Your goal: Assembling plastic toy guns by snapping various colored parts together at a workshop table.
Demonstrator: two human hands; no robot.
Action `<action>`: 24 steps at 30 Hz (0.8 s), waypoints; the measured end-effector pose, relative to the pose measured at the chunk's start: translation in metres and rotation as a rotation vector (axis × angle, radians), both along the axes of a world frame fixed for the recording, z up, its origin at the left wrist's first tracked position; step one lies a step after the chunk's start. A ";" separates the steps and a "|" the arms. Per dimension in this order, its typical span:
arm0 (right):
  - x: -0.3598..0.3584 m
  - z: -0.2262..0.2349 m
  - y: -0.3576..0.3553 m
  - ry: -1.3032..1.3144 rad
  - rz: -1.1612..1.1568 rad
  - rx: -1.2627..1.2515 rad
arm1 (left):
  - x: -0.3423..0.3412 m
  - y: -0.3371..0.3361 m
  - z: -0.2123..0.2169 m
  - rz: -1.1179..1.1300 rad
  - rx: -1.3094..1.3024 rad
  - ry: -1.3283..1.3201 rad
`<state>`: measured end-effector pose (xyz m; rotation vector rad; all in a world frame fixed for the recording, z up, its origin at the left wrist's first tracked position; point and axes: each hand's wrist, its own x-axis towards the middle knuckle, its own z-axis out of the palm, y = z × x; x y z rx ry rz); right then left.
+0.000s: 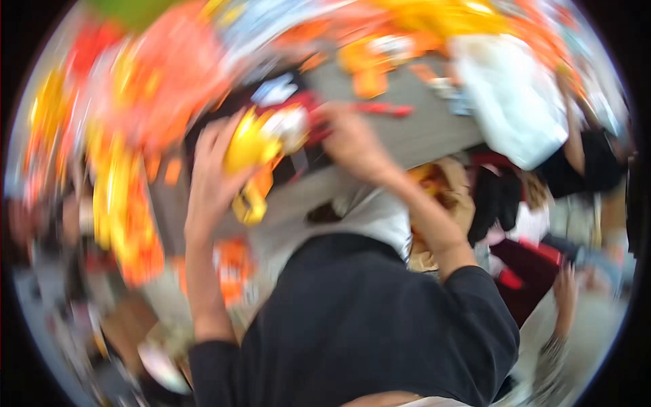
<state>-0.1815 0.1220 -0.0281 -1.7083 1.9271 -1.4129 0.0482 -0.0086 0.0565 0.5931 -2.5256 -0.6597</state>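
Observation:
My left hand (220, 152) is curled round a shiny yellow item (245, 144) of soft-looking material; blur hides its exact kind. A yellow and orange strip (255, 197) hangs below it past the table edge. Against its right side is a white rounded piece (287, 129). My right hand (349, 139) is closed just to the right of that, its fingertips at some dark red material (312, 112); what they pinch is smeared. Under both hands lies a dark mat or cloth (203, 129) with a pale blue-white piece (274, 89) on it.
The grey table (434, 129) carries a red strip (386, 108), orange pieces (369, 78) and a whitish plastic bag (508, 95). Orange and yellow bagged material (169, 74) heaps at the left. A brown paper bag (453, 203) stands by my right forearm. Other people sit at the right.

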 end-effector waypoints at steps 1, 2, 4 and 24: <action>0.006 0.005 -0.012 -0.115 0.095 0.031 | -0.009 -0.001 -0.002 -0.015 -0.018 -0.091; 0.013 -0.016 -0.025 -0.113 0.074 -0.086 | -0.019 -0.002 -0.003 -0.038 -0.074 -0.167; 0.031 -0.043 -0.052 -0.069 0.067 -0.277 | -0.027 -0.007 -0.002 -0.103 -0.142 -0.235; 0.030 -0.046 -0.047 -0.020 0.124 0.049 | -0.056 -0.021 0.001 -0.272 0.035 -0.486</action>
